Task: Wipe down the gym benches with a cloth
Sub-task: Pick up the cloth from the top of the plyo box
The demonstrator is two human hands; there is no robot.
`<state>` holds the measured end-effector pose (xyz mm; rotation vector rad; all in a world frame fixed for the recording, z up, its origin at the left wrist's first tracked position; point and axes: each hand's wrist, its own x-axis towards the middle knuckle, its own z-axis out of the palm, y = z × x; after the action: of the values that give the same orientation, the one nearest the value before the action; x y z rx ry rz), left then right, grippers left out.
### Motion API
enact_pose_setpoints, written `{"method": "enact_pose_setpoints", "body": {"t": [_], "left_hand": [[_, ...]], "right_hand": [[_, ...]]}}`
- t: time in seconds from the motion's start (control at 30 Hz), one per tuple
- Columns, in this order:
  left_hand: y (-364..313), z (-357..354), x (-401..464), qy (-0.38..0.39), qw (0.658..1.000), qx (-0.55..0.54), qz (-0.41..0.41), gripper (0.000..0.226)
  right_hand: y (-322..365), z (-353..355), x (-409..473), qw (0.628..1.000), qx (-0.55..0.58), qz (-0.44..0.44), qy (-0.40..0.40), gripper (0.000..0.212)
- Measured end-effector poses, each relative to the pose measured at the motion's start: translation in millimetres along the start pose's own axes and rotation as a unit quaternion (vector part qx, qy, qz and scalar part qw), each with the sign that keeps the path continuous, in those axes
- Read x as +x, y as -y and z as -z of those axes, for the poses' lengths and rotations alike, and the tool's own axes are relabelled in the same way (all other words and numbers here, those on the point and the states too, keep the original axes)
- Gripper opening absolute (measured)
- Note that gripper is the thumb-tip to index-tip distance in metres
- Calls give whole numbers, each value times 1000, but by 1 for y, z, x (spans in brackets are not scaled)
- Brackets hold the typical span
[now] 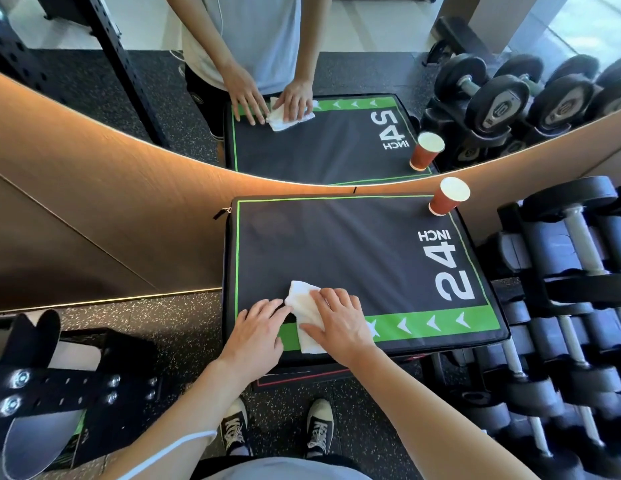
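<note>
Both hands point(331, 320) flat on cloth point(304, 303)

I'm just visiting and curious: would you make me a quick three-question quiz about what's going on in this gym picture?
1. True or false: the right hand presses the white cloth onto the black padded box.
2. Which corner of the box holds the red paper cup? A) near left B) far right C) near right
3. Fill in: the left hand rests flat just ___ of the cloth.

Key: 1 true; 2 B, the far right corner, by the mirror; 3 left.
</note>
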<state>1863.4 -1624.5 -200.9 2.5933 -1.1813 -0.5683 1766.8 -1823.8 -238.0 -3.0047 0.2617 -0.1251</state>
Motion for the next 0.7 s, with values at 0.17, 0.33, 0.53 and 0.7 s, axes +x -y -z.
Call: {"method": "enact_pose_setpoints", "body": {"t": [0.17,0.33,0.53,0.7], "left_hand": [[-2,5,2,-17,1000,-2,13,62],[-4,11,0,-39,999,-9,23,58],[-14,16,0,-69,997,-27,35,56],[-31,24,2,-97,994,-34,37,53]], "right_hand": [[8,2,8,999,-30,-3,-21,45],[14,11,12,999,-6,-38,-19,33],[1,32,8,998,27,-53,-23,32],[-23,47,5,995,44,-85,-11,39]]}}
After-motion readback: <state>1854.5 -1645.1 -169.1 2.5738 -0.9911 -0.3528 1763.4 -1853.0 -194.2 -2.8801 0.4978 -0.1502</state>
